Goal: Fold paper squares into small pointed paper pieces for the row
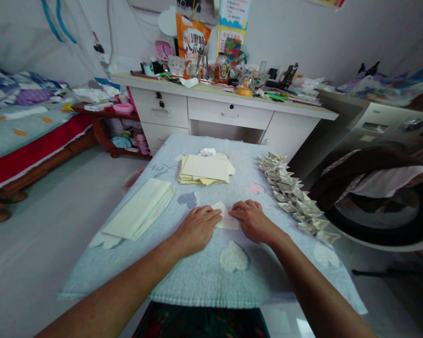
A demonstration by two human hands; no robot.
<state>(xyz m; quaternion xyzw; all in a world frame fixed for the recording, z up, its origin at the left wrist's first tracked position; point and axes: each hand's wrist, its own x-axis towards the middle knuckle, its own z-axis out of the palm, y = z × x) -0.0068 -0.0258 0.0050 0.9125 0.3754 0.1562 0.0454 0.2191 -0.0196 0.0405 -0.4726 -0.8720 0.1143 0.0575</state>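
A small piece of white paper [229, 222] with a pointed, folded top lies on the cloth-covered table between my two hands. My left hand [197, 228] rests on its left edge, fingers close together and pressed down on the paper. At the right edge, my right hand [253, 220] has its fingers bent, with the fingertips pinching the paper's side. The undersides of both hands and the thumbs are mostly hidden. Beyond the hands sits a stack of cream and yellow paper [206, 168]. Rows of folded pointed paper pieces [292, 192] stand along the table's right side.
A thick folded pale sheet bundle [141, 209] lies to the left on the blue tablecloth [197, 279]. Crumpled white paper [207, 152] sits behind the stack. A cluttered white desk [229, 115] stands beyond, a washing machine [384, 122] at right, a bed [28, 126] at left.
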